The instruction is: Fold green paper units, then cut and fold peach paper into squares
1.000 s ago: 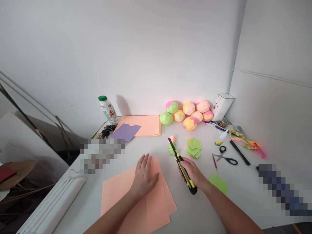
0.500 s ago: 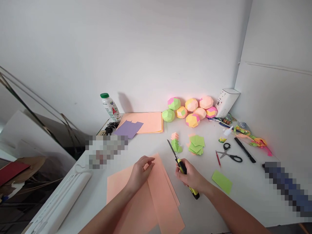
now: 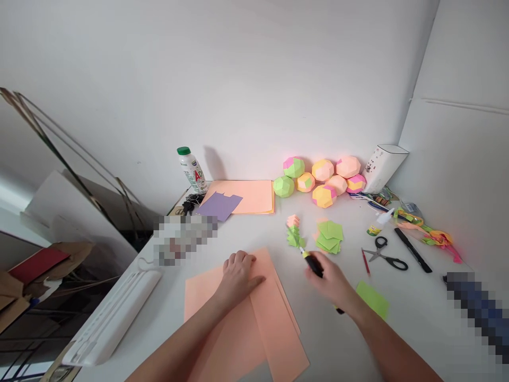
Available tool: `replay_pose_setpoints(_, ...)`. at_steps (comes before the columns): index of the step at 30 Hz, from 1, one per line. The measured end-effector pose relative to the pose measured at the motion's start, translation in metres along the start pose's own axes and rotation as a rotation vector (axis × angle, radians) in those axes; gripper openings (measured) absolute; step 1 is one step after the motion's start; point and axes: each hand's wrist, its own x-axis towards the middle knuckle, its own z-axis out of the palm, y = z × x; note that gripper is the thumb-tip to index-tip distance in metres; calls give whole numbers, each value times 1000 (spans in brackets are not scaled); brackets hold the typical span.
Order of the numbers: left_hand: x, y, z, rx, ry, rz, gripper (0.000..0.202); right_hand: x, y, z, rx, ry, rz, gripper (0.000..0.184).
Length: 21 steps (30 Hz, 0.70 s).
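Note:
My left hand (image 3: 239, 280) lies on the peach paper (image 3: 278, 331), pressing it down with the thumb held apart from the fingers. The paper has a folded strip along its right side. In my right hand (image 3: 333, 284) is a black and yellow utility knife (image 3: 313, 263), held above the table just right of the paper. Only a short bit of blade shows at its tip, pointing toward small folded green and peach paper pieces (image 3: 293, 233). A stack of green paper pieces (image 3: 329, 236) lies beyond the knife. Near my right wrist is a green sheet (image 3: 373, 300).
Faceted paper balls (image 3: 324, 196) sit against the wall. On the right are scissors (image 3: 392, 261), a red pencil-like stick (image 3: 365, 262), a glue bottle (image 3: 379, 222) and a black pen-like tool (image 3: 412, 249). Purple paper (image 3: 222, 206), a white bottle (image 3: 193, 172) and a long white device (image 3: 115, 318) stand left.
My left hand has flattened onto the peach paper from a raised, curled pose. The knife in my right hand has tilted, and far less of its blade shows. The view has shifted left.

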Motion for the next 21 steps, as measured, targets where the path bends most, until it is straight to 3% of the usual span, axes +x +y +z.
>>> replay_pose_setpoints(3, 0, -1, 0, -1, -8, -2, 23, 8, 8, -22, -360, 267, 54, 30)
replay_pose_setpoints(8, 1, 1, -3, -32, -35, -19, 19, 15, 26, -61, -755, 275, 397, 31)
replay_pose_setpoints(14, 1, 1, -2, -55, -27, -20, 19, 22, 55, -83, -798, 174, 593, 32)
replay_pose_setpoints(21, 2, 1, -1, -39, -65, -16, 21, 24, 64, -84, -801, 187, 599, 31)
